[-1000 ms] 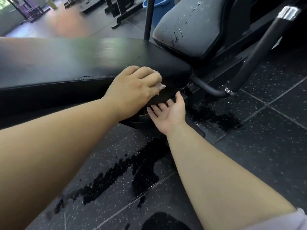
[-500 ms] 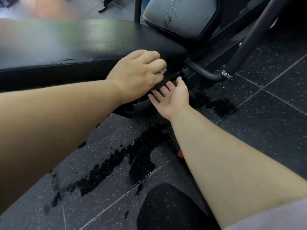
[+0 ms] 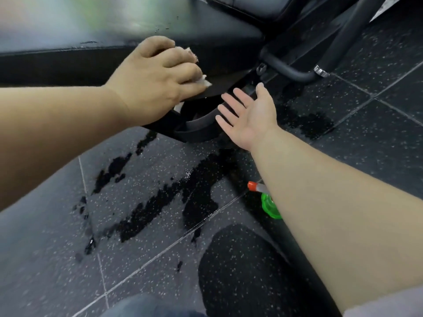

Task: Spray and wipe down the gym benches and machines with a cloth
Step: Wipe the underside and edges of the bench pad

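Note:
A black padded bench (image 3: 206, 30) crosses the top of the head view. My left hand (image 3: 158, 81) grips a white cloth (image 3: 44, 82) bunched under its fingers and presses it against the bench's front edge; only small bits of cloth show. My right hand (image 3: 248, 115) hovers palm up with straight fingers just below that edge, holding nothing. A spray bottle (image 3: 266, 197) with a red nozzle and green body lies on the floor, mostly hidden behind my right forearm.
Wet dark puddles (image 3: 164, 197) spread over the speckled rubber floor tiles. The bench's black metal frame and tube (image 3: 295, 72) stand at the upper right. A second grey pad (image 3: 247, 3) shows at the top edge. My knee (image 3: 146, 305) is at the bottom.
The view has tilted down, bringing the spray bottle and more floor into sight. My left hand with the cloth slid slightly along the bench's edge; my right hand stayed below it.

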`<action>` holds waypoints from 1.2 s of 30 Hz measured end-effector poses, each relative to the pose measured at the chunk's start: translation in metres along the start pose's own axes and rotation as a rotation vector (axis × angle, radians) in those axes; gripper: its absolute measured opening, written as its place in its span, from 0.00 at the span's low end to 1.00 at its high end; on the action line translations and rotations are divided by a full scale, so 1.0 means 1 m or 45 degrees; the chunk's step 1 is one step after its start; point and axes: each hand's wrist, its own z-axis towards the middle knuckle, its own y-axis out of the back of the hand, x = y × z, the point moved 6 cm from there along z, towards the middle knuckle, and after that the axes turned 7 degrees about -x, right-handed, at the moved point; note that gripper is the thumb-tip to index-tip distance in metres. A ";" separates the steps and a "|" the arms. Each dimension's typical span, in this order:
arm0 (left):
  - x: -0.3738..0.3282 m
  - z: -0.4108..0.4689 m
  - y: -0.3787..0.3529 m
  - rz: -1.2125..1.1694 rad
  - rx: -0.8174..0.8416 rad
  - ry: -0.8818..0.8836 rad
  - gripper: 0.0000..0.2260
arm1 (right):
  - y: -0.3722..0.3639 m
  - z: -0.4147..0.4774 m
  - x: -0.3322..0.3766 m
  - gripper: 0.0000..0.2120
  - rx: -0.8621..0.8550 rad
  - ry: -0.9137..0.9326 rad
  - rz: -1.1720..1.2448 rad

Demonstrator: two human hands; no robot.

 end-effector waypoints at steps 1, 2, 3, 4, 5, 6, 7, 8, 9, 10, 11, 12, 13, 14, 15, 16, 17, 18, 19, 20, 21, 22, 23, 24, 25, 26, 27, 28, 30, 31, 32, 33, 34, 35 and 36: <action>-0.004 0.005 -0.002 0.001 0.003 -0.004 0.16 | -0.001 -0.001 0.000 0.29 -0.001 -0.003 -0.007; -0.010 0.014 -0.006 -0.001 0.004 -0.015 0.16 | -0.001 -0.001 0.001 0.28 -0.001 -0.003 -0.010; -0.016 0.026 -0.012 0.008 0.002 -0.031 0.16 | -0.001 -0.002 0.002 0.28 0.000 -0.003 -0.007; -0.022 0.038 -0.018 0.028 -0.002 -0.051 0.14 | -0.002 -0.002 0.003 0.28 -0.003 -0.007 -0.001; -0.026 0.050 -0.026 0.062 -0.005 -0.072 0.13 | -0.002 -0.002 0.003 0.28 -0.011 -0.006 0.010; -0.031 0.059 -0.036 0.116 0.023 -0.086 0.13 | -0.002 -0.002 0.004 0.28 -0.016 -0.005 0.019; -0.033 0.065 -0.045 0.192 0.096 -0.093 0.13 | -0.003 -0.002 0.004 0.28 -0.015 -0.004 0.025; -0.034 0.068 -0.055 0.266 0.172 -0.115 0.14 | -0.005 -0.002 0.003 0.28 -0.010 -0.003 0.028; -0.035 0.068 -0.065 0.336 0.222 -0.142 0.13 | -0.005 -0.001 0.002 0.29 -0.014 -0.007 0.031; -0.034 0.066 -0.071 0.394 0.251 -0.166 0.13 | -0.006 0.000 -0.001 0.29 -0.017 -0.017 0.031; -0.034 0.065 -0.074 0.425 0.265 -0.177 0.12 | -0.006 0.000 -0.003 0.29 -0.021 -0.021 0.031; -0.033 0.061 -0.076 0.438 0.278 -0.177 0.12 | -0.006 0.000 -0.006 0.29 -0.029 -0.030 0.031; -0.032 0.054 -0.077 0.466 0.283 -0.173 0.13 | -0.007 -0.001 -0.009 0.29 -0.030 -0.040 0.028; -0.030 0.049 -0.076 0.500 0.282 -0.168 0.14 | -0.007 -0.002 -0.011 0.30 -0.029 -0.045 0.022; -0.029 0.044 -0.074 0.529 0.283 -0.167 0.15 | -0.007 -0.002 -0.013 0.30 -0.034 -0.047 0.018; -0.029 0.041 -0.070 0.554 0.293 -0.165 0.17 | -0.006 -0.003 -0.013 0.30 -0.040 -0.051 0.014; -0.029 0.039 -0.068 0.588 0.325 -0.171 0.18 | -0.005 -0.004 -0.014 0.29 -0.052 -0.057 0.015; -0.030 0.037 -0.067 0.620 0.381 -0.175 0.18 | -0.005 -0.006 -0.015 0.29 -0.064 -0.066 0.019; -0.029 0.037 -0.066 0.664 0.436 -0.173 0.19 | -0.006 -0.007 -0.016 0.29 -0.073 -0.070 0.023; -0.029 0.038 -0.064 0.695 0.472 -0.179 0.18 | -0.009 -0.009 -0.016 0.29 -0.079 -0.070 0.028; -0.028 0.038 -0.060 0.708 0.497 -0.199 0.18 | -0.012 -0.011 -0.017 0.29 -0.080 -0.073 0.032; -0.028 0.037 -0.054 0.726 0.496 -0.232 0.17 | -0.016 -0.013 -0.018 0.29 -0.078 -0.076 0.042; -0.027 0.034 -0.049 0.749 0.480 -0.260 0.16 | -0.020 -0.014 -0.017 0.29 -0.072 -0.080 0.054; -0.025 0.029 -0.042 0.757 0.451 -0.270 0.16 | -0.025 -0.016 -0.017 0.29 -0.066 -0.086 0.071; -0.023 0.022 -0.037 0.745 0.409 -0.271 0.15 | -0.028 -0.017 -0.017 0.30 -0.065 -0.092 0.089; -0.021 0.014 -0.032 0.714 0.378 -0.264 0.15 | -0.032 -0.019 -0.017 0.30 -0.063 -0.096 0.112; -0.017 0.005 -0.024 0.681 0.369 -0.254 0.16 | -0.037 -0.022 -0.018 0.30 -0.059 -0.097 0.128; -0.015 -0.002 -0.018 0.630 0.370 -0.229 0.19 | -0.039 -0.023 -0.019 0.31 -0.059 -0.099 0.143; -0.006 -0.014 -0.003 0.483 0.328 -0.187 0.25 | -0.046 -0.028 -0.025 0.32 -0.054 -0.134 0.148; -0.003 -0.018 0.006 0.373 0.312 -0.157 0.25 | -0.050 -0.032 -0.028 0.32 -0.053 -0.159 0.129; -0.003 -0.019 0.013 0.252 0.291 -0.136 0.23 | -0.051 -0.034 -0.032 0.32 -0.063 -0.181 0.101; -0.003 -0.017 0.021 0.135 0.255 -0.112 0.21 | -0.052 -0.036 -0.035 0.31 -0.077 -0.200 0.075; -0.002 -0.013 0.030 0.036 0.219 -0.061 0.19 | -0.052 -0.040 -0.037 0.29 -0.089 -0.212 0.060; 0.001 -0.009 0.038 -0.056 0.175 0.019 0.17 | -0.052 -0.044 -0.038 0.27 -0.082 -0.214 0.068; 0.006 -0.005 0.043 -0.148 0.150 0.144 0.14 | -0.054 -0.048 -0.038 0.25 -0.043 -0.217 0.091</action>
